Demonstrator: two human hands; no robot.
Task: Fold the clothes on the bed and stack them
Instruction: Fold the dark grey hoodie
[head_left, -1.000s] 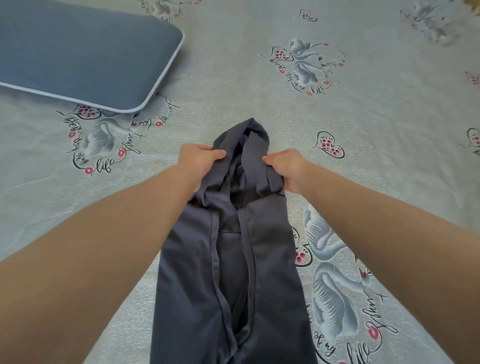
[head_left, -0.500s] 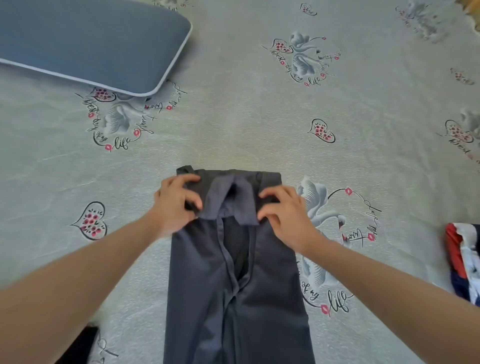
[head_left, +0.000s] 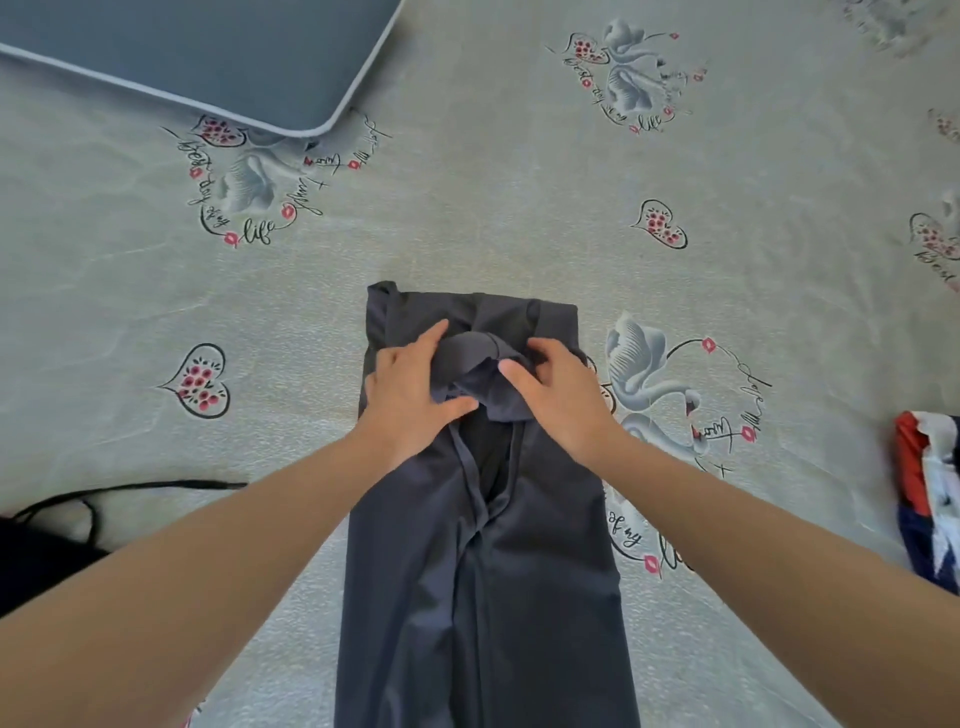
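Dark grey garment (head_left: 483, 571) flat on bed (head_left: 519, 208), far end folded back. Left hand (head_left: 410, 395) and right hand (head_left: 558, 400) both pinching bunched fold at top centre.

The bed and what lies on it

I see a bed (head_left: 519, 197) with a pale grey sheet that has swans, red hearts and curly writing printed on it. A long dark grey garment (head_left: 483, 571) lies flat in the middle, its far end folded over. A blue pillow (head_left: 197, 52) with a white edge sits at the far left. A black piece with a thin strap (head_left: 47, 545) lies at the near left edge. A red, white and blue cloth (head_left: 930, 493) lies at the right edge.
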